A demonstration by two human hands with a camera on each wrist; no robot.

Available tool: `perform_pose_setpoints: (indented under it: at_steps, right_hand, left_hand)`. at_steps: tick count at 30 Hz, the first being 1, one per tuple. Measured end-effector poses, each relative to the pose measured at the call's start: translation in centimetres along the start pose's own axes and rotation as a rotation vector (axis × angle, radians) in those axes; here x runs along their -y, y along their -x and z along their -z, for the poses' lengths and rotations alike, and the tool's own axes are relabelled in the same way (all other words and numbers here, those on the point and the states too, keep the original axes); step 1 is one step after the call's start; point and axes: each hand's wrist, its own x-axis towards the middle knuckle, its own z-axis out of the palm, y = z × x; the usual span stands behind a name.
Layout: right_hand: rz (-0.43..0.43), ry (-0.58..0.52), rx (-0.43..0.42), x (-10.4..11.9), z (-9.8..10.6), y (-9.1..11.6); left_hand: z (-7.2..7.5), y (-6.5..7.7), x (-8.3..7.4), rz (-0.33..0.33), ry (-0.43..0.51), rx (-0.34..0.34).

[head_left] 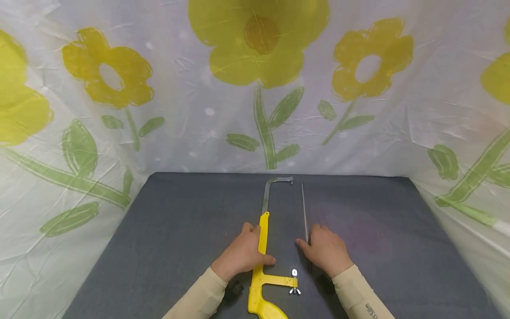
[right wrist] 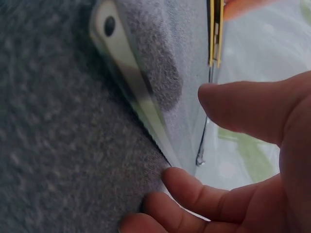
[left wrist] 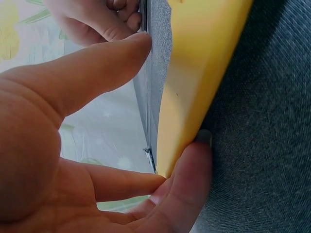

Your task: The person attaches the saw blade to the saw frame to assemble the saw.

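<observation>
A yellow hacksaw frame point(head_left: 263, 235) without a blade lies on the dark table, its handle toward me. My left hand point(head_left: 245, 250) is at its long bar, thumb reaching across it. In the left wrist view the fingertips point(left wrist: 192, 170) touch the bar while the thumb point(left wrist: 112, 63) stands off it. To the right lies a thin hacksaw blade point(head_left: 304, 204), toothed, with a hole point(right wrist: 110, 25) in its near end. My right hand point(head_left: 326, 248) is at the blade, fingertips point(right wrist: 182, 182) right at its edge and thumb raised away from it.
A metal front arm point(head_left: 279, 179) of the frame points right near the table's far edge. A clamp with a wing nut point(head_left: 295, 290) sits on the nearer crossarm. The dark table point(head_left: 179, 221) is bordered by a flower-printed curtain point(head_left: 175, 133).
</observation>
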Motion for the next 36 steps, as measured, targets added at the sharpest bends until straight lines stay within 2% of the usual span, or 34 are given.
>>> perform_pose_setpoints:
  at_steps: [5, 20, 36]
  right_hand:
    - [-0.013, -0.003, -0.003, -0.2, -0.3, 0.3]
    - [0.013, 0.042, -0.093, -0.2, -1.2, 0.4]
    - [-0.053, -0.018, -0.093, 0.4, -1.1, 0.0]
  left_hand:
    - [-0.2, 0.1, -0.1, -0.013, -0.007, 0.007]
    - [-0.4, 0.3, -0.6, 0.048, -0.007, 0.012]
    - [-0.2, 0.4, -0.4, 0.018, 0.001, -0.004]
